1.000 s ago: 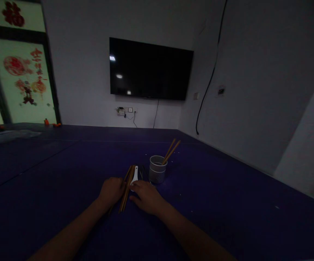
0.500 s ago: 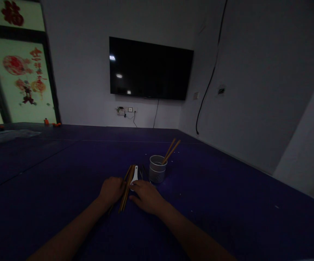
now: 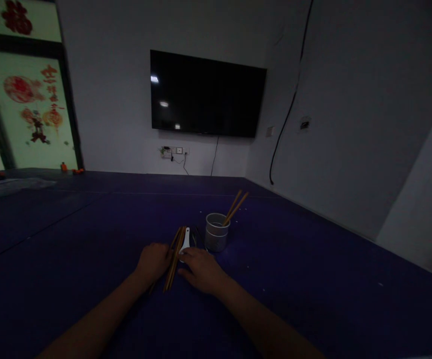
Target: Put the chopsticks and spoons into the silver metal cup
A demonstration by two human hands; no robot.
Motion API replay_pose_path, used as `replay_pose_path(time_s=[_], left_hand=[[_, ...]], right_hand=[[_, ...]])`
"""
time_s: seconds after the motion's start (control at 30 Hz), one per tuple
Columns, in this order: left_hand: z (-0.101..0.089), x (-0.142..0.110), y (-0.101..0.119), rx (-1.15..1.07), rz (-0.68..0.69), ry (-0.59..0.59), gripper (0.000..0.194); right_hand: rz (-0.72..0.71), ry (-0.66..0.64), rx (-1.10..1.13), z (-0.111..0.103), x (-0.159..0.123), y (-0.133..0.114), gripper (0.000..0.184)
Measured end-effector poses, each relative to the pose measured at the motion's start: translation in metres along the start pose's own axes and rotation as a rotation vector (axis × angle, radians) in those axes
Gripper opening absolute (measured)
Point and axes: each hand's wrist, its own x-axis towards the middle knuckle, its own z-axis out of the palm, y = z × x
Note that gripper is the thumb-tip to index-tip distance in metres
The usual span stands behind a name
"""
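Note:
My left hand [image 3: 154, 261] lies palm down on the left side of a bundle of wooden chopsticks [image 3: 174, 267], its fingers loosely bent and touching them. At least one chopstick runs beneath that hand. A white spoon [image 3: 186, 239] lies right of the bundle, handle pointing away from me. My right hand [image 3: 203, 270] is over the spoon's bowl, fingers reaching forward and thumb apart, gripping nothing visible. Just past it stands a grey metal cup [image 3: 216, 239] with two chopsticks [image 3: 235, 208] leaning out to the right. Thin dark utensils [image 3: 195, 240] lie between spoon and cup, partly hidden.
A dark blue surface [image 3: 89, 239] stretches to the walls, with small white specks on it. A black television [image 3: 206, 94] hangs at the back above wall sockets [image 3: 174, 150]. A black cable [image 3: 289, 109] dangles at right. Clear plastic sheeting [image 3: 14, 186] lies far left.

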Motion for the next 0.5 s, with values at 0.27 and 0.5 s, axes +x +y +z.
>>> replay_pose_path(time_s=[0.27,0.5], left_hand=[[-0.0007,-0.0005,0.0001,0.008,0.006,0.009,0.041],[0.0002,0.0003,-0.0007,0.006,0.008,0.007,0.041]], right_hand=[[-0.006,-0.003,0.001,-0.0031,-0.0003,-0.0018,0.034],[-0.010,-0.005,-0.006,-0.0008,0.0002,-0.0005,0.034]])
